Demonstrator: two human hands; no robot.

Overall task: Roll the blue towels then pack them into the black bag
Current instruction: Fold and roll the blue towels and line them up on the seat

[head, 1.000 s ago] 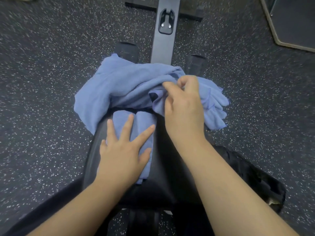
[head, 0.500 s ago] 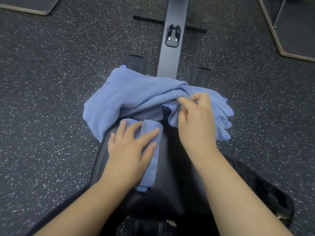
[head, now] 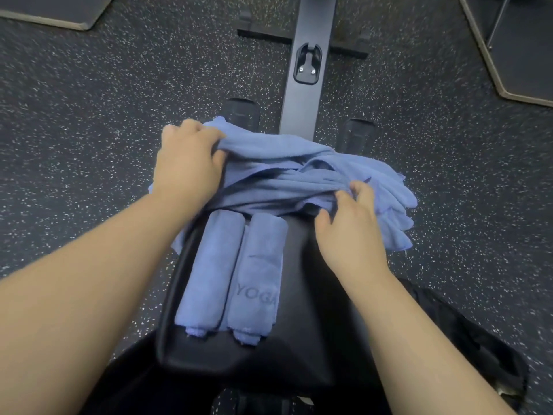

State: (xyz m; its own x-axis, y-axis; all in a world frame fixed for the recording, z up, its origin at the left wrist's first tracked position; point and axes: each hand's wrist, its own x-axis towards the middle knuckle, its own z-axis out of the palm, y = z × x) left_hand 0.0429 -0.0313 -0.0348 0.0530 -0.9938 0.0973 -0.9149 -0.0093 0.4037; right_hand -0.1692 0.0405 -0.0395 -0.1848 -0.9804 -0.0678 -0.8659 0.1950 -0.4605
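On black bench (head: 314, 295) — both hands grip loose blue towel (head: 278, 172).

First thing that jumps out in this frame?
Both hands, left hand and right hand, grip a loose heap of blue towels at the far end of a black padded bench. Nearer the camera, two rolled towels lie side by side on the bench, one stamped YOGA.
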